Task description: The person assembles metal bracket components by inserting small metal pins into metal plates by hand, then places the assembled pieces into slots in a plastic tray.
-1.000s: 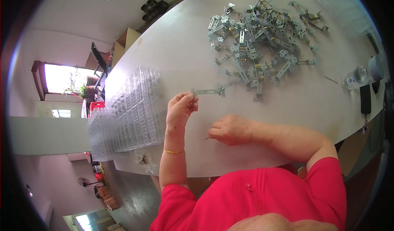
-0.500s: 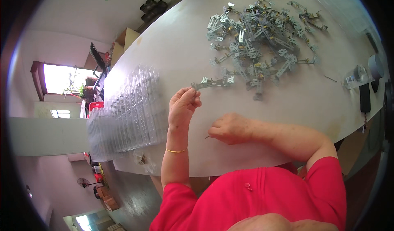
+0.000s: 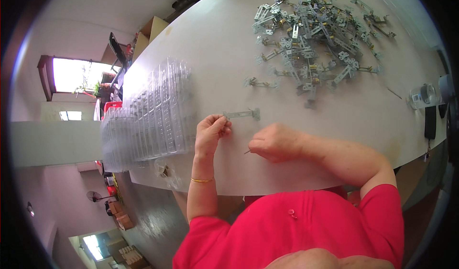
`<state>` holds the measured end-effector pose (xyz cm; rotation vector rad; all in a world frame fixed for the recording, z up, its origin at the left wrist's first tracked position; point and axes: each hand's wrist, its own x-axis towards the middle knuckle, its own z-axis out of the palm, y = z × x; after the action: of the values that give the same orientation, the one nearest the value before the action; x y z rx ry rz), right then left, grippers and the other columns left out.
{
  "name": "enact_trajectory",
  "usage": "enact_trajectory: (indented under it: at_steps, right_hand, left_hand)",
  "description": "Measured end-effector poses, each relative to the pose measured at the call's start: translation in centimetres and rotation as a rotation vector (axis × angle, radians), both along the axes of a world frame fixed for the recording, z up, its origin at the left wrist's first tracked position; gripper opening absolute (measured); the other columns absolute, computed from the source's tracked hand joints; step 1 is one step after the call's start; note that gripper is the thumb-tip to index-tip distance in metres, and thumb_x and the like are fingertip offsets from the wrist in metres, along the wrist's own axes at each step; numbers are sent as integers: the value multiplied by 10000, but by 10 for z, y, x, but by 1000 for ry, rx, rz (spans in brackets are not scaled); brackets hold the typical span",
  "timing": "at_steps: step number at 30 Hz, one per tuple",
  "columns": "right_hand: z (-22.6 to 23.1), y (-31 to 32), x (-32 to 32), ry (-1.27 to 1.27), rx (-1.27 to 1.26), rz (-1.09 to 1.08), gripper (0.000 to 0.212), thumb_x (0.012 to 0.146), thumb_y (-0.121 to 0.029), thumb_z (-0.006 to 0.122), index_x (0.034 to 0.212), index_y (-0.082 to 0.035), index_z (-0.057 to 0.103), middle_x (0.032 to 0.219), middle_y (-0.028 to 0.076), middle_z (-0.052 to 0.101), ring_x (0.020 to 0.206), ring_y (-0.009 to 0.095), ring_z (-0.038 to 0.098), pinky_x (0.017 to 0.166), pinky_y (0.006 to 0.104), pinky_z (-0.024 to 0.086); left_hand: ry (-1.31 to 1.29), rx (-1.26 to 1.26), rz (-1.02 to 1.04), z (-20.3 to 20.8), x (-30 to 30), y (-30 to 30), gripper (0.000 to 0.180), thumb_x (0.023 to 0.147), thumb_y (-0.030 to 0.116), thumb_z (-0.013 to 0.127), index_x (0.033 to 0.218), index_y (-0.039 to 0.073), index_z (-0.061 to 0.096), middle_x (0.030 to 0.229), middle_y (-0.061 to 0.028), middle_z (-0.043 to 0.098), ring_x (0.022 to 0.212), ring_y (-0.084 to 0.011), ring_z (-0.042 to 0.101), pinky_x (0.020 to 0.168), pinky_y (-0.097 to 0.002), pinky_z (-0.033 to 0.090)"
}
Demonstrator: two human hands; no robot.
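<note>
The brackets (image 3: 295, 31) are shiny metal, trays (image 3: 160, 111) glossy plastic.

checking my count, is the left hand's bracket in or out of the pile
Out: the left hand holds the bracket, tabletop showing between it and the pile.

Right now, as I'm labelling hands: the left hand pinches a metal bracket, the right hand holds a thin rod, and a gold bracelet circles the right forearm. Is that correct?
Not quite: the head view shows the gold bracelet circling the left forearm, not the right one. The left hand does pinch a metal bracket, and the right hand holds a thin rod.
</note>
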<state>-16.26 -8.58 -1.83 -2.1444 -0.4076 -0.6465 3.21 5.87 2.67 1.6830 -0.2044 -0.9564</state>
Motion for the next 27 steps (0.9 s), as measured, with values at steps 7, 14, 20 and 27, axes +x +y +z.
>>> enact_trajectory:
  at_steps: [7,14,20,27]
  right_hand:
    - [7,-2,1,-10,121,-41,67,864,-86,669,868,-72,603,729,99,609,668,310,628,584,414,503]
    - [3,-5,1,91,434,-184,127,930,-38,647,1038,-45,579,747,117,631,626,261,637,566,335,497]
    - [1,-6,-1,165,705,-303,60,1038,-97,524,1072,-51,543,721,25,577,590,77,521,527,236,434]
    - [6,-14,14,202,826,-377,88,1063,-153,490,1053,-77,533,705,-2,535,565,50,441,510,200,375]
  left_hand:
    - [-1187,212,-259,-3,-19,-5,232,881,99,672,1080,-15,632,1002,-129,680,893,-257,656,782,-369,524]
    - [-1525,-10,-552,-18,-25,-27,201,849,123,706,1010,23,639,1036,-134,667,995,-338,628,916,-429,474]
    - [-1186,-57,-356,-6,-32,-40,146,938,166,661,976,27,641,883,-84,673,816,-220,651,763,-356,515]
    - [-165,-400,-78,-20,-19,-52,246,1032,264,569,980,29,620,792,-10,592,655,-74,557,602,-226,463]
